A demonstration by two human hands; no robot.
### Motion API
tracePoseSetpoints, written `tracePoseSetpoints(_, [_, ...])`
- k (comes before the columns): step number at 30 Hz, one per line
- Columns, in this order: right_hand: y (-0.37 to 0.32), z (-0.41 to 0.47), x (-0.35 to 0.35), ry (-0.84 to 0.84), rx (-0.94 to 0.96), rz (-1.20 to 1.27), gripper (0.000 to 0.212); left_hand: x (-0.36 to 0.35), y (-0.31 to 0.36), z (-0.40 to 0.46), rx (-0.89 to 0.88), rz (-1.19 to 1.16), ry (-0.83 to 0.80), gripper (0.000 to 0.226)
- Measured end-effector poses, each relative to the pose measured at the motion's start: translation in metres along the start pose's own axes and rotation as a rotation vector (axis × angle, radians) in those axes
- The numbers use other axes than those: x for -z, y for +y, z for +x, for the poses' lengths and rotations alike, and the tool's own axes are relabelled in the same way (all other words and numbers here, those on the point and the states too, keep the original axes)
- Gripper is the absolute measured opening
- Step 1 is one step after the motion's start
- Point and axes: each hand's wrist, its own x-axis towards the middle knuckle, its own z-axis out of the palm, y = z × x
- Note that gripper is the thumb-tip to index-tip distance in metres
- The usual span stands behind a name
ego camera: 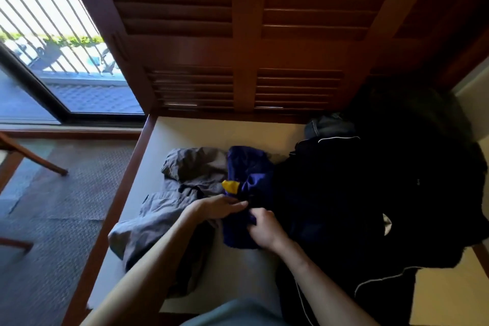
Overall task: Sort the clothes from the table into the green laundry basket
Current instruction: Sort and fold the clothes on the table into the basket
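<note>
While the right hand [260,229] curls its fingers into a fold of the blue garment [248,193], the left hand [221,206] lies on it with fingers nearly straight, beside the yellow patch [230,186]. Left of the blue garment sprawls a grey one [172,209]; right, a black pile [357,193]. No green basket shows. Lifting could drag the overlapping grey cloth off the table [238,272].

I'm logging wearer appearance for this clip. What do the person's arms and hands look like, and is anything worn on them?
Both forearms are bare: no sleeves reach them, and no gloves, watch or rings are visible on the left hand or the right hand. A light blue-grey garment shows at the bottom edge.
</note>
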Motion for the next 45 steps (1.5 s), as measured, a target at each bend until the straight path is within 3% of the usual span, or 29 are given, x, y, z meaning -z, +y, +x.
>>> tracePoseSetpoints(3, [0.019, -0.003, 0.016, -0.093, -0.16, -0.226, 0.012, -0.005, -0.028, -0.023, -0.084, 0.083, 0.268, 0.033])
tracePoseSetpoints(4, [0.021, -0.003, 0.024, -0.176, -0.202, -0.249, 0.012, -0.003, -0.04, -0.029, -0.095, 0.22, 0.414, 0.041])
tracePoseSetpoints(6, [0.016, -0.001, 0.037, -0.407, -0.228, -0.296, 0.014, 0.0, -0.062, -0.04, 0.048, 0.441, 0.573, 0.077])
tracePoseSetpoints(8, [0.007, 0.001, 0.04, -0.584, -0.218, -0.317, 0.021, -0.002, -0.086, -0.044, 0.176, 0.459, 0.53, 0.102])
tracePoseSetpoints(10, [-0.006, 0.008, 0.039, -0.622, -0.218, -0.225, 0.025, -0.012, -0.113, -0.045, 0.194, 0.435, 0.464, 0.103])
tracePoseSetpoints(12, [-0.022, 0.025, 0.033, -0.499, -0.196, -0.031, 0.017, -0.026, -0.132, -0.045, 0.17, 0.416, 0.488, 0.091])
tracePoseSetpoints(14, [-0.039, 0.052, 0.027, -0.202, -0.122, 0.071, 0.012, -0.027, -0.136, -0.046, 0.139, 0.364, 0.499, 0.086])
tracePoseSetpoints(17, [-0.057, 0.099, 0.025, 0.224, 0.047, -0.196, 0.029, -0.013, -0.128, -0.056, 0.002, 0.301, 0.635, 0.073])
tracePoseSetpoints(19, [-0.053, 0.129, 0.027, 0.27, -0.046, -0.448, 0.063, -0.009, -0.128, -0.069, 0.037, 0.339, 0.888, 0.066])
tracePoseSetpoints(21, [-0.044, 0.152, 0.028, 0.206, -0.245, -0.458, 0.083, -0.013, -0.136, -0.088, 0.286, 0.233, 1.018, 0.065])
tracePoseSetpoints(23, [-0.034, 0.168, 0.017, 0.126, -0.301, -0.434, 0.067, -0.018, -0.153, -0.095, 0.497, -0.048, 0.855, 0.073])
tracePoseSetpoints(25, [-0.038, 0.173, 0.0, 0.106, -0.244, -0.436, 0.022, -0.017, -0.168, -0.088, 0.501, -0.209, 0.683, 0.082])
tracePoseSetpoints(26, [-0.044, 0.171, -0.007, 0.151, -0.209, -0.371, 0.009, -0.013, -0.172, -0.083, 0.472, -0.231, 0.672, 0.089])
tracePoseSetpoints(30, [-0.076, 0.164, -0.025, 0.295, -0.04, -0.03, 0.032, 0.011, -0.158, -0.066, 0.343, -0.468, 0.717, 0.112])
tracePoseSetpoints(33, [-0.099, 0.144, -0.041, 0.304, 0.187, 0.173, 0.022, 0.033, -0.137, -0.049, 0.16, -0.751, 0.695, 0.118])
tracePoseSetpoints(35, [-0.112, 0.125, -0.054, 0.253, 0.29, 0.254, 0.014, 0.049, -0.118, -0.043, 0.064, -0.941, 0.67, 0.1])
tracePoseSetpoints(37, [-0.116, 0.103, -0.065, 0.172, 0.349, 0.26, 0.013, 0.062, -0.101, -0.047, -0.003, -1.195, 0.629, 0.067])
tracePoseSetpoints(40, [-0.092, 0.067, -0.078, 0.037, 0.458, 0.063, 0.011, 0.072, -0.101, -0.058, -0.06, -1.472, 0.571, 0.05])
tracePoseSetpoints(42, [-0.068, 0.049, -0.085, -0.044, 0.502, -0.113, 0.01, 0.069, -0.107, -0.063, -0.054, -1.505, 0.57, 0.049])
tracePoseSetpoints(43, [-0.055, 0.043, -0.09, -0.07, 0.51, -0.199, 0.014, 0.067, -0.113, -0.062, -0.04, -1.409, 0.635, 0.048])
tracePoseSetpoints(45, [-0.038, 0.032, -0.1, -0.112, 0.53, -0.375, 0.022, 0.06, -0.116, -0.063, -0.019, -1.043, 0.883, 0.068])
